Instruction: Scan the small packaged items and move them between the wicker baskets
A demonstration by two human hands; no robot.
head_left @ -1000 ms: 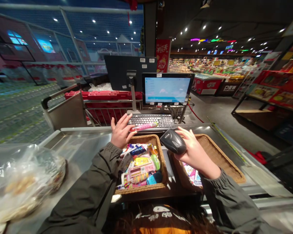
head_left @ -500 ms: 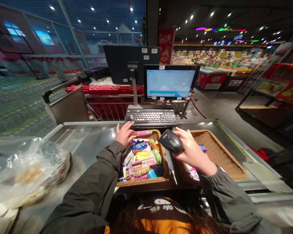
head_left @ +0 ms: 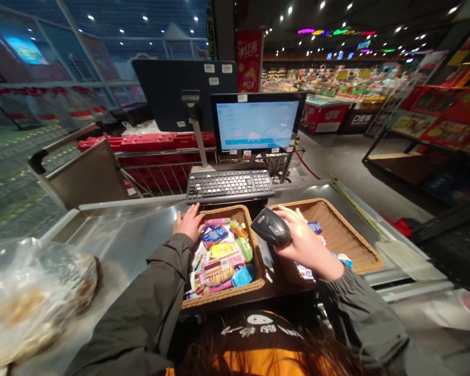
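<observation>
My left hand rests on the back left rim of a wicker basket full of small colourful packets, fingers stretched. A pink tube lies across the back of that basket, one end against this hand. My right hand is closed round a black barcode scanner, held between the two baskets. Under and behind it stands a second wicker basket with a few packets, among them a blue one.
A keyboard and a lit monitor stand behind the baskets on the steel counter. A clear plastic bag with goods lies at the left. Red carts stand beyond; shop shelves are on the right.
My left hand came down from in front of the keyboard with the pink tube, which now lies in the left basket. The scanner hand has hardly moved.
</observation>
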